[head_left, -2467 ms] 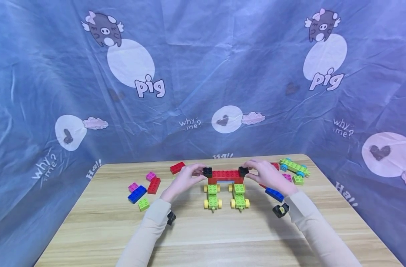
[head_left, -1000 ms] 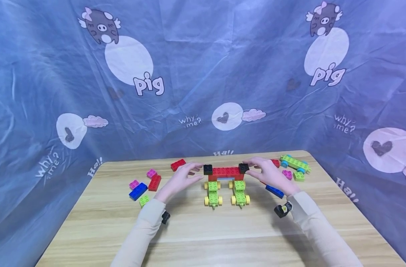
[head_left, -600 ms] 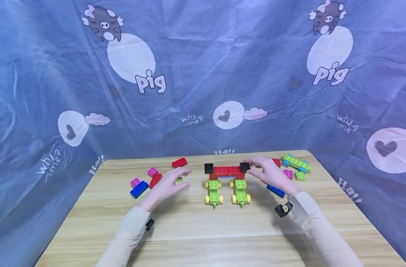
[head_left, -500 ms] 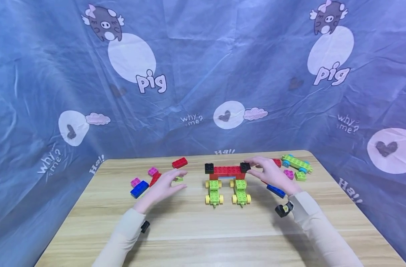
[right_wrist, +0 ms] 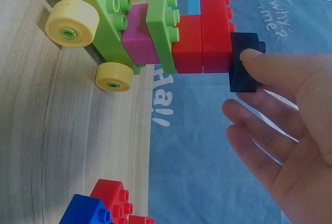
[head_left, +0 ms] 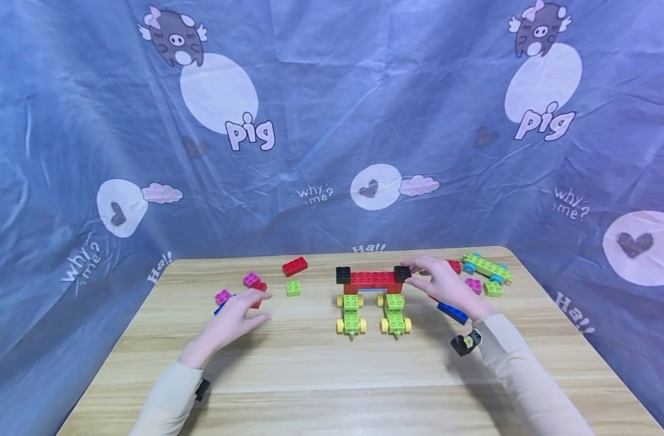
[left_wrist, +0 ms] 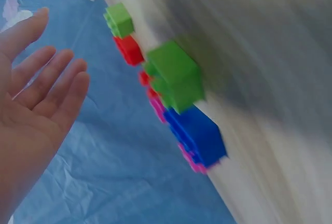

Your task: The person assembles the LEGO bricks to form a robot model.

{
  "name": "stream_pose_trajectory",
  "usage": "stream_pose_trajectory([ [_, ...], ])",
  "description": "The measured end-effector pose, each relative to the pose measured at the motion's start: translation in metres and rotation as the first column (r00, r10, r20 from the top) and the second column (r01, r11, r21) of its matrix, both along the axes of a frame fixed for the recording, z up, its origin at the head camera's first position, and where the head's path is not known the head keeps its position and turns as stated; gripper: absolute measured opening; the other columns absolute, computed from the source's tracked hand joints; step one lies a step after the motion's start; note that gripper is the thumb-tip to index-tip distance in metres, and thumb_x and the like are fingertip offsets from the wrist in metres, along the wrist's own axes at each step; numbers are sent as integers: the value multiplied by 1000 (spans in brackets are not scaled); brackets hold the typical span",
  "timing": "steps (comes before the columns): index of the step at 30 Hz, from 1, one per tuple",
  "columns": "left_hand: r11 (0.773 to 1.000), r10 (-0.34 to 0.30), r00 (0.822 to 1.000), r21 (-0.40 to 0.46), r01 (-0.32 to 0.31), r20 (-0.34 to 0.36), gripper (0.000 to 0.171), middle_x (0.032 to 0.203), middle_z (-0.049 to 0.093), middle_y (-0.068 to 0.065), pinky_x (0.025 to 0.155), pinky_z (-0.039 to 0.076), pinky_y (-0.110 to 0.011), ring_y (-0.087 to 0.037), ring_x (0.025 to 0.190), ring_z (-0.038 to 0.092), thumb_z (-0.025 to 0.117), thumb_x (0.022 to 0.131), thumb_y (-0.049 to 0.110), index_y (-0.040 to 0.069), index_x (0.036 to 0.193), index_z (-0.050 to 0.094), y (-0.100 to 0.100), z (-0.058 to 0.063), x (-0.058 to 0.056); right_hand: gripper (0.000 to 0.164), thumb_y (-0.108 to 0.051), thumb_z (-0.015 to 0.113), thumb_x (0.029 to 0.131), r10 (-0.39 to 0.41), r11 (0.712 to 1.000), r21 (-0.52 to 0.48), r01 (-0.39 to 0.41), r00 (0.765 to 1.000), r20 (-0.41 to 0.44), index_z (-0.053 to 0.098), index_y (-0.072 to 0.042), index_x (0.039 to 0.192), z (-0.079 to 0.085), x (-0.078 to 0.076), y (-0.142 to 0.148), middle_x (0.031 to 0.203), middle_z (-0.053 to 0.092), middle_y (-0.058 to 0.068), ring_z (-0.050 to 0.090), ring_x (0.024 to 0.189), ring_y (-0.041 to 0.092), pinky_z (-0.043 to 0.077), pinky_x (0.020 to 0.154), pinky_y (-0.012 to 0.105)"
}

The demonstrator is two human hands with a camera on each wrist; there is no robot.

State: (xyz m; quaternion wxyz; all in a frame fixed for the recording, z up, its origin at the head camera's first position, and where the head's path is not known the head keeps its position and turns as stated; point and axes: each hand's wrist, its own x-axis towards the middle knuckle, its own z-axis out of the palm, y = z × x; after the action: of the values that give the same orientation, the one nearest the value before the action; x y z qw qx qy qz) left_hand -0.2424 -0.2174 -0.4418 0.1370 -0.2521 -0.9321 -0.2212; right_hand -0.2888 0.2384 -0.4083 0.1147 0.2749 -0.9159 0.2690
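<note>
right hand [head_left: 443, 283] pinching black brick [right_wrist: 243, 73] atop right end of red beam [head_left: 372, 278], second black brick [head_left: 343, 275] at left end, beam up above two green yellow-wheeled bases [head_left: 395, 324], left hand [head_left: 225, 324] spread wide near loose blue brick [left_wrist: 197, 133] and green brick [left_wrist: 177, 76], wooden table [head_left: 332, 375]

Bridge [head_left: 374, 278] sits atop 2 wheeled bases [head_left: 351, 323], loose bricks [head_left: 295, 266] L & R.

In the head view, the left hand [head_left: 228, 321] is covering most of a blue rectangular plastic brick [head_left: 220, 307], the right hand [head_left: 442, 281] is partly hiding a black square plastic brick [head_left: 401, 274], and both beige sleeves [head_left: 168, 399] are running off below.
</note>
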Motion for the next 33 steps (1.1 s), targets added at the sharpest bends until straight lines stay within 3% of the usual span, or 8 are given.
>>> stream_pose_trajectory([
  [7,996,10,999,-90,-14,-48,33,102,70,-8,85,54,-40,-24,96,65,76,76,19,4,104,67,-18,-10,1,38,-21,67,86,-2,1000,-3,2,1000,2,60,-11,123,0,0,0,118,66,8,66,98,20,56,85,42],
  [14,988,33,999,-151,-27,34,31,98,69,-8,83,55,-38,-23,92,65,76,75,11,2,103,67,-26,-14,5,37,-19,66,87,1,1000,-6,-1,1000,15,60,-11,123,-1,1,0,118,66,10,66,97,23,55,86,44],
  [17,984,45,999,-173,-40,24,29,94,69,-8,81,55,-37,-21,89,65,76,73,9,2,101,68,-29,-17,6,37,-19,66,87,1,1000,-5,-1,1000,18,60,-10,123,-1,1,-1,118,65,10,66,97,23,55,86,44],
  [27,977,-16,999,-213,6,-45,32,90,68,-8,78,55,-34,-20,85,64,77,65,-4,2,96,68,-31,-24,4,38,-19,66,87,8,1000,-13,-8,1000,25,60,-10,123,0,1,-1,118,66,10,66,96,21,55,86,45],
  [33,982,-48,999,-184,44,-19,33,98,68,-8,82,55,-37,-23,92,64,77,69,0,3,101,67,-22,-25,6,38,-19,66,87,10,1000,-17,-10,1000,27,60,-10,123,0,2,-2,118,65,10,66,96,21,55,86,44],
])
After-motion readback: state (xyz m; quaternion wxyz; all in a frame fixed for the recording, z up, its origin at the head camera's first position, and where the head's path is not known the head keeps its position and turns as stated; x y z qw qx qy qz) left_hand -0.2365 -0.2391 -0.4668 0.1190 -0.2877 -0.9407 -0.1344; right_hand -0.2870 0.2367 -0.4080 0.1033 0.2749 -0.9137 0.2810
